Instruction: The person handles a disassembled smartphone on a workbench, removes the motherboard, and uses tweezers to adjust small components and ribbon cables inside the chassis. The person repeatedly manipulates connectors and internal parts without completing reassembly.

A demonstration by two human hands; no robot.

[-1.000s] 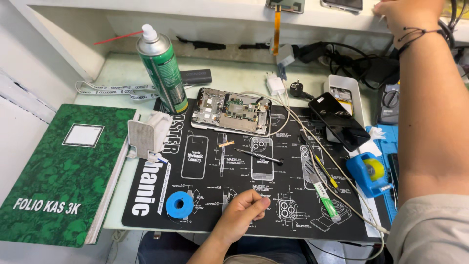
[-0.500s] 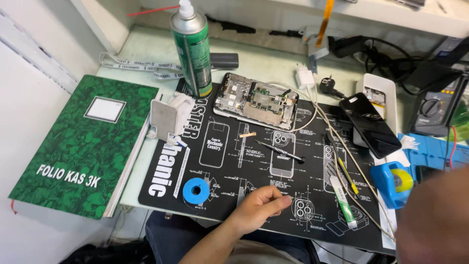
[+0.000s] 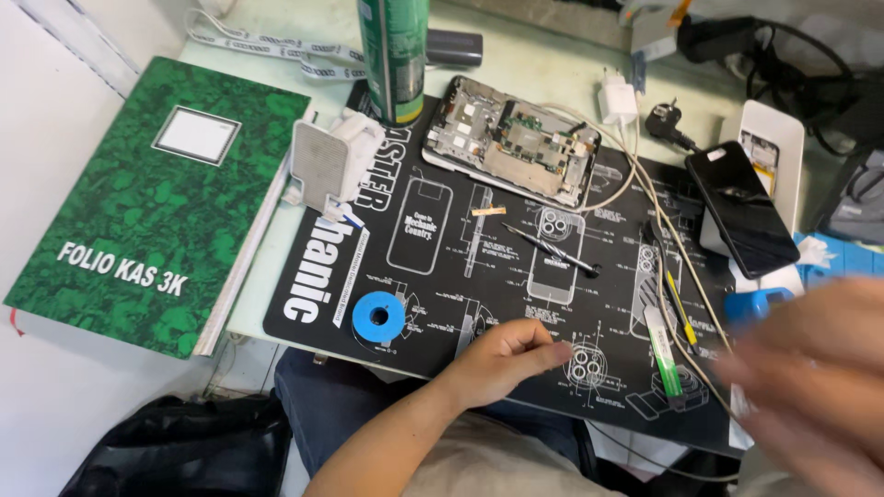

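On pale green bench (image 3: 276,304), black printed mat (image 3: 442,239), green ledger (image 3: 147,202), opened phone (image 3: 511,138)

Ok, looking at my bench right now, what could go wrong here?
1. The right hand is motion-blurred low over the white cables and green-tipped tool; it could snag or scatter them.
2. The opened phone lies with its circuit board exposed beside the spray can; a tipped can could strike it.
3. The left hand rests at the mat's near edge, where small parts could roll off.

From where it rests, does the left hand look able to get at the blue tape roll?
Probably yes: the left hand rests on the black mat, with bare mat between it and the blue tape roll.
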